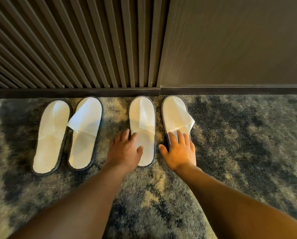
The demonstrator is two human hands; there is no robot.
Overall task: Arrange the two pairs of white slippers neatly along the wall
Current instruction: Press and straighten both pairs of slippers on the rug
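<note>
Several white slippers with dark rims lie on the carpet, toes toward the wall. The left pair is the far-left slipper (51,135) and its neighbour (85,131), whose upper is folded askew. The right pair is a third slipper (142,118) and a fourth slipper (175,112) with a crumpled upper. My left hand (125,150) lies flat on the left side of the third slipper, fingers spread. My right hand (180,150) rests flat on the heel part of the fourth slipper and hides it. Neither hand grips anything.
A dark baseboard (75,93) runs along the wall just beyond the slipper toes. Ribbed dark panelling (75,40) stands on the left and a smooth dark panel (230,40) on the right. Mottled blue-grey carpet (247,135) covers the floor.
</note>
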